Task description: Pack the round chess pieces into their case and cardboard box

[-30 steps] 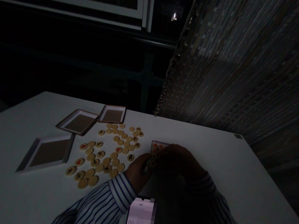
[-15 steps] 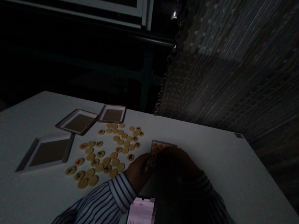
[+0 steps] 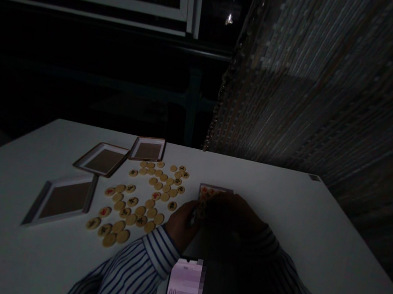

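A shallow box holds round xiangqi pieces with red and dark characters, laid close together. My left hand is curled around the near left side of this box, its fingertips partly hidden. Over the right part of the box lies my right hand, in deep shadow, so its fingers do not show clearly. Left of my hands many loose xiangqi pieces are spread out, some with characters up and others blank side up.
Three shallow trays, a near one, a middle one and a far one, lie on the white table at the left. A lit phone is at the near edge. Behind hangs a string curtain.
Both hands stay in place at the box with hardly any movement. The loose pieces and trays lie as before; the view has shifted very slightly.
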Demonstrator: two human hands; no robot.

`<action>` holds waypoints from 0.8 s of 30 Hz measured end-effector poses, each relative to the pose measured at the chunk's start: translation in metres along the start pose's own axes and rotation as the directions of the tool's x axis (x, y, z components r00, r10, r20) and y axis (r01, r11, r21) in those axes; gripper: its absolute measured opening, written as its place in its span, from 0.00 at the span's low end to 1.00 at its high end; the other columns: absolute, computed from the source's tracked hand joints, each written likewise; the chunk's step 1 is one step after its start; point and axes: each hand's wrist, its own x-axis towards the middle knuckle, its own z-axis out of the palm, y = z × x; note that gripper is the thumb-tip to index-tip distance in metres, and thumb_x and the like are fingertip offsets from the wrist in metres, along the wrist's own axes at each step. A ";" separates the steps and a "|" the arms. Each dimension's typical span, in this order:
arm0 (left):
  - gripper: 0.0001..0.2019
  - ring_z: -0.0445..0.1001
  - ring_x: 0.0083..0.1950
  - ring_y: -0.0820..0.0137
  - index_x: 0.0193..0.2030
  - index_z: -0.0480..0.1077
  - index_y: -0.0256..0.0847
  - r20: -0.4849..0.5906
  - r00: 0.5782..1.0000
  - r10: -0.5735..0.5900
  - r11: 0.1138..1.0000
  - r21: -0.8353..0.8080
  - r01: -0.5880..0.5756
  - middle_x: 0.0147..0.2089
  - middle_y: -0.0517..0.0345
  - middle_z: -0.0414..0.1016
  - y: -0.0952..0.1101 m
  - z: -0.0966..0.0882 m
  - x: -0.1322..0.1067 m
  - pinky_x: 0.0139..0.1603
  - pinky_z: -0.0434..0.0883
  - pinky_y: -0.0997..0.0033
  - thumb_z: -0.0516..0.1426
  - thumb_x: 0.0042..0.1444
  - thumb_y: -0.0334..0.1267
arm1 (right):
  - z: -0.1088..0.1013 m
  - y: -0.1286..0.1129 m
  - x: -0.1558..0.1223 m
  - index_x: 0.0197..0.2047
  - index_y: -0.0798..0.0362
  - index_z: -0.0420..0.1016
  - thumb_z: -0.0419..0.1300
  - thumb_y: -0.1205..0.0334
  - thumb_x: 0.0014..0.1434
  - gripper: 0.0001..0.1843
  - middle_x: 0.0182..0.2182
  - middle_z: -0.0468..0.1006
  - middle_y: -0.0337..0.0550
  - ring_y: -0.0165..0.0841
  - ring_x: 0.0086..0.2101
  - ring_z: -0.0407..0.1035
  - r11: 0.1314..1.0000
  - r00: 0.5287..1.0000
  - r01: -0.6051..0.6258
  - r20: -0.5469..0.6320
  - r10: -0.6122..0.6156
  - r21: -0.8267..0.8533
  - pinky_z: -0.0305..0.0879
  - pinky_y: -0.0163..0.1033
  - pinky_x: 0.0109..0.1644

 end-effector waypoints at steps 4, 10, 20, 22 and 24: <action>0.18 0.70 0.46 0.66 0.48 0.63 0.36 0.002 1.000 -0.005 1.000 0.003 0.005 0.46 0.48 0.71 0.002 -0.001 0.000 0.46 0.69 0.62 0.52 0.48 0.31 | 0.001 0.003 -0.002 0.36 0.51 0.75 0.52 0.55 0.54 0.14 0.33 0.77 0.46 0.34 0.33 0.70 1.000 1.000 -0.004 -0.003 0.004 -0.002 0.63 0.35 0.36; 0.17 0.70 0.46 0.65 0.47 0.63 0.36 0.004 0.999 -0.032 0.999 0.004 0.032 0.46 0.47 0.71 0.006 -0.005 0.001 0.44 0.70 0.63 0.52 0.49 0.32 | -0.011 0.007 -0.008 0.42 0.53 0.72 0.53 0.55 0.54 0.15 0.36 0.75 0.49 0.35 0.36 0.68 0.988 0.987 -0.144 -0.079 0.140 -0.046 0.62 0.37 0.38; 0.16 0.70 0.48 0.64 0.45 0.65 0.36 -0.086 0.996 0.003 0.996 0.087 0.004 0.46 0.47 0.71 0.007 -0.010 0.001 0.47 0.69 0.60 0.53 0.48 0.33 | -0.020 0.011 -0.013 0.45 0.55 0.68 0.52 0.65 0.53 0.15 0.37 0.73 0.48 0.34 0.37 0.66 0.993 0.990 -0.107 -0.102 0.102 -0.043 0.59 0.36 0.40; 0.16 0.69 0.49 0.63 0.45 0.66 0.36 -0.109 0.994 0.009 0.996 0.091 0.001 0.47 0.47 0.71 0.006 -0.012 0.000 0.48 0.69 0.59 0.54 0.47 0.32 | -0.023 0.008 -0.013 0.45 0.55 0.68 0.52 0.65 0.53 0.15 0.37 0.73 0.48 0.35 0.38 0.66 0.993 0.989 -0.105 -0.107 0.098 -0.057 0.58 0.36 0.40; 0.15 0.69 0.49 0.64 0.45 0.66 0.37 -0.127 0.992 0.001 0.998 0.066 0.007 0.47 0.48 0.71 0.006 -0.016 -0.002 0.47 0.70 0.60 0.54 0.48 0.33 | -0.028 0.005 -0.014 0.46 0.54 0.67 0.53 0.64 0.53 0.16 0.39 0.73 0.48 0.35 0.39 0.65 0.994 0.990 -0.089 -0.113 0.082 -0.062 0.58 0.36 0.41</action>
